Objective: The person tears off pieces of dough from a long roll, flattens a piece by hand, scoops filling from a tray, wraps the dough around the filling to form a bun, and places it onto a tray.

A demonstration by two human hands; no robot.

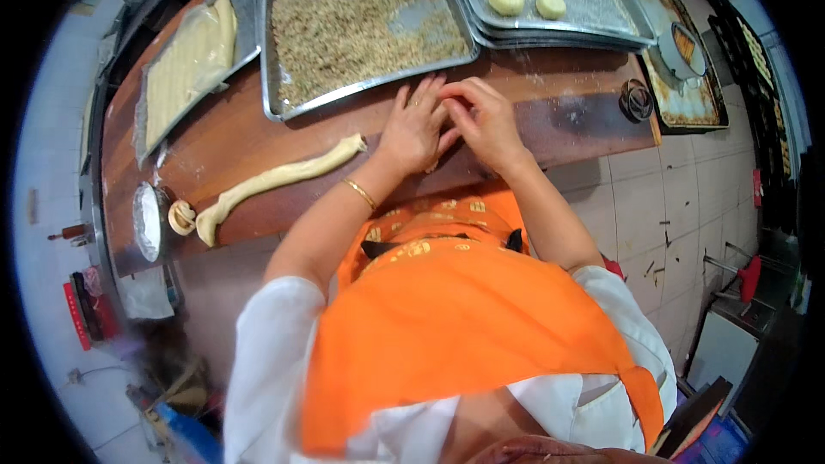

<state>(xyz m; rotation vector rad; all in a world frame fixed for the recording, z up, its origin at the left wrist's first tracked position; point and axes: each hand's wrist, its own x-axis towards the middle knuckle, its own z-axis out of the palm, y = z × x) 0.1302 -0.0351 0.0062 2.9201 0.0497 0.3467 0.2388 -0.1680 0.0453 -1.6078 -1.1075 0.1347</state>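
Observation:
My left hand [415, 127] rests, fingers stretched, near the front rim of a metal tray of crumbly filling [335, 43]. My right hand [488, 125] overlaps its fingertips, with index finger and thumb curled together; whatever lies beneath them is hidden. A long pale dough rope [284, 174] lies on the wooden table [206, 146] left of my hands. At its far end sit a small round wooden-coloured object [181, 217] and a metal bowl of white powder [149, 228].
A tray of plastic-covered dough ropes [176, 86] is at left. Stacked trays [567, 37] hold two dough rounds [507, 1]. Metal rings [635, 103] sit at the table's right edge, beside a stained tray [687, 116] with a container. Tiled floor [636, 198] shows below.

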